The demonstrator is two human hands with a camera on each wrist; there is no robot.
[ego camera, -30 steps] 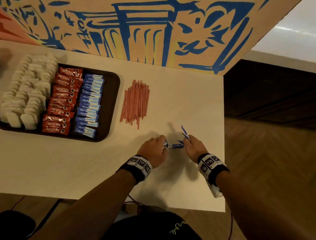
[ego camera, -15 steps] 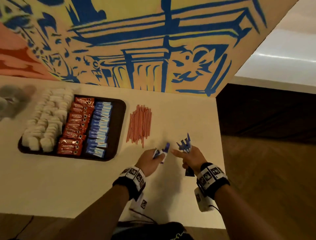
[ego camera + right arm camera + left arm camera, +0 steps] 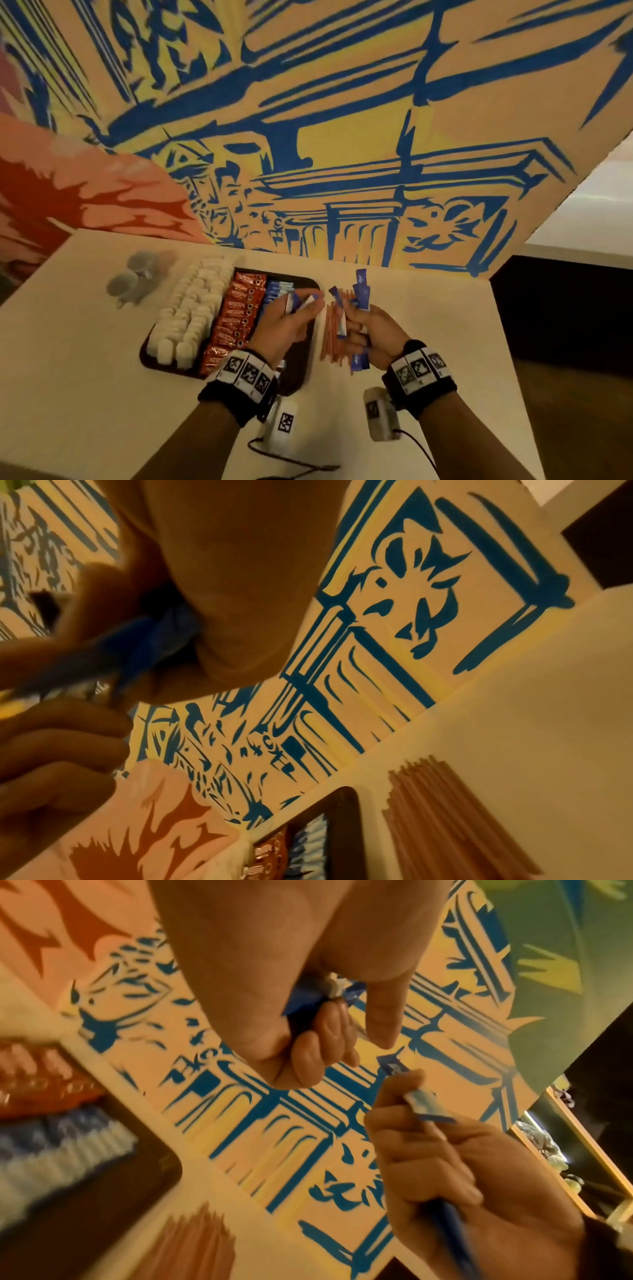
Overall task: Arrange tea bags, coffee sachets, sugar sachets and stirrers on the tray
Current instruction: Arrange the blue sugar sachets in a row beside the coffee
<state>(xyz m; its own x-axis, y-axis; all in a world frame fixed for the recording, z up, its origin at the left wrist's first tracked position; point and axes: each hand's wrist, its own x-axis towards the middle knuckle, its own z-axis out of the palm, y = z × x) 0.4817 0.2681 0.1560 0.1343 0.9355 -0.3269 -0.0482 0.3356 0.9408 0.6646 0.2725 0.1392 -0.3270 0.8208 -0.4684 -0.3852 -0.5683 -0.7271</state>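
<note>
A dark tray (image 3: 303, 375) holds white tea bags (image 3: 191, 308), red coffee sachets (image 3: 236, 315) and a row of blue sugar sachets (image 3: 275, 291). Pink stirrers (image 3: 330, 339) lie in a pile on the table right of the tray. My left hand (image 3: 291, 318) hovers over the tray's right side, pinching a couple of blue sugar sachets (image 3: 303, 303). My right hand (image 3: 359, 320) is above the stirrers and grips a fan of several blue sachets (image 3: 361, 291). In the left wrist view the left fingers curl round blue sachets (image 3: 308, 999). The right wrist view shows blurred blue sachets (image 3: 154, 631) in the right hand.
A painted blue-and-yellow wall panel (image 3: 342, 137) rises directly behind the table. Blurred grey cup-like items (image 3: 137, 279) stand left of the tray. The table's right edge (image 3: 507, 377) drops to a dark floor. Cables (image 3: 294, 469) trail near the front edge.
Both hands have lifted off the table's front part and moved up toward the tray and stirrers, carrying blue sachets. The head view has tilted up toward the wall.
</note>
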